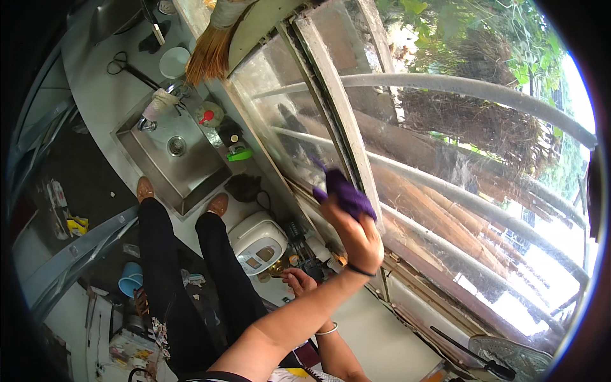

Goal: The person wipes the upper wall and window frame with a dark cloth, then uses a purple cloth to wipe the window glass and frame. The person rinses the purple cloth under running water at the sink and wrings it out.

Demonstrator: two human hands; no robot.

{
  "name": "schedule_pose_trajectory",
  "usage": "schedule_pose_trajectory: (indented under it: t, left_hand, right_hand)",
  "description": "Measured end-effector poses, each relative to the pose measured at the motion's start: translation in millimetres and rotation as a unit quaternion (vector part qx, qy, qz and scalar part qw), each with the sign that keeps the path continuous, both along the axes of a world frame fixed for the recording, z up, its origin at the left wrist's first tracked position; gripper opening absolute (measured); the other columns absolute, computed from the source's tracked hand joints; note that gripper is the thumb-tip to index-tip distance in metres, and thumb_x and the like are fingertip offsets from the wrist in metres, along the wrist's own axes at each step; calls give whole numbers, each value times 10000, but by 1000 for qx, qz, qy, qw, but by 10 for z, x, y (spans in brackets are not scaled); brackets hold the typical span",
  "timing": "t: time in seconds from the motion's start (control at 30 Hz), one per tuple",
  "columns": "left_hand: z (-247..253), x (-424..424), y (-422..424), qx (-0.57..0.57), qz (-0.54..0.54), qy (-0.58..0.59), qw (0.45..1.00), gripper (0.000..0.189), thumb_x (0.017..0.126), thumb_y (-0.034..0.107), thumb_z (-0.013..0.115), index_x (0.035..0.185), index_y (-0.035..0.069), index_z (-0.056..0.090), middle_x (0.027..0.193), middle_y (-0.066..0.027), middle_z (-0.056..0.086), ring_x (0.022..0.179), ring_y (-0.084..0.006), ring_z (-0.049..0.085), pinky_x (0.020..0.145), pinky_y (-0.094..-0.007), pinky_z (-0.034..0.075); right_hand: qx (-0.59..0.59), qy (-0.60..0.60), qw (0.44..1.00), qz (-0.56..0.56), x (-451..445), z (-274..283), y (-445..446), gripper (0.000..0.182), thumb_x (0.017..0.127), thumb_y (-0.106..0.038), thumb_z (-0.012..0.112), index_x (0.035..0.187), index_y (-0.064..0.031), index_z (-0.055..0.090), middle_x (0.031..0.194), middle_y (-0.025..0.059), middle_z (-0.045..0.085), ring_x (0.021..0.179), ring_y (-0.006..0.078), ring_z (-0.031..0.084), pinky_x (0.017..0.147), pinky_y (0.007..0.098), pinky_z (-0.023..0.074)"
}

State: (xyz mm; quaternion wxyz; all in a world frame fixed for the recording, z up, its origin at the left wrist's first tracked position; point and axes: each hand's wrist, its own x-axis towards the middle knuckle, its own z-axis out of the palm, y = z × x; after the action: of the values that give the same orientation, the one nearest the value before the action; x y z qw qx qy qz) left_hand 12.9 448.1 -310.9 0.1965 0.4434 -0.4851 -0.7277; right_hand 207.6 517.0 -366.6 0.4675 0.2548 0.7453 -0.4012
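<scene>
My left hand, with a dark band at the wrist, grips a bunched purple cloth against or close to the dusty sliding window, by its upright frame. That arm crosses above my other one. Lower down, my right hand, with a pale bangle at the wrist, has its fingers partly curled. Its fingertips are beside a small gold-coloured object; whether they touch or hold it cannot be told. A white rice cooker stands just left of that hand.
My feet in brown shoes are by a steel sink set in the counter. Around it are scissors, a white bowl and a green item. A straw brush hangs above. Metal bars cross outside the window; a blue bucket stands below.
</scene>
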Motion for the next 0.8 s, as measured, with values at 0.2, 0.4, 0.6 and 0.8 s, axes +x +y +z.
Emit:
schedule_pose_trajectory:
  t: [0.2,0.4,0.6,0.8]
  left_hand:
    - [-37,667,344,7,-150,62,987,484,874,110,530,1295,-47,349,1198,-249,413,1139,-450,408,1025,-494,290]
    - [-1124,902,-145,115,-112,-71,984,339,954,173,552,1242,5,487,1160,-147,582,1024,-236,569,881,-369,470]
    - [-704,879,103,2,-199,186,962,236,891,77,613,1126,63,629,1260,-130,533,1129,-326,541,927,-382,466]
    - [-1636,857,377,-34,-177,66,981,377,842,-54,527,1210,22,555,1247,-168,509,1145,-364,505,987,-408,410]
  right_hand:
    - [2,39,997,-61,188,13,126,251,989,-172,540,1147,18,578,1033,83,670,960,150,618,845,288,488]
    - [50,37,998,11,315,-150,303,204,944,-159,572,1061,-1,629,1045,77,658,937,127,589,827,306,490]
    - [-58,8,994,-94,558,-432,400,263,978,-199,576,1173,-24,558,1034,40,633,929,140,589,818,287,492]
    - [32,72,997,-7,342,-331,359,256,978,-135,547,1169,31,581,1014,83,671,944,161,633,838,288,499]
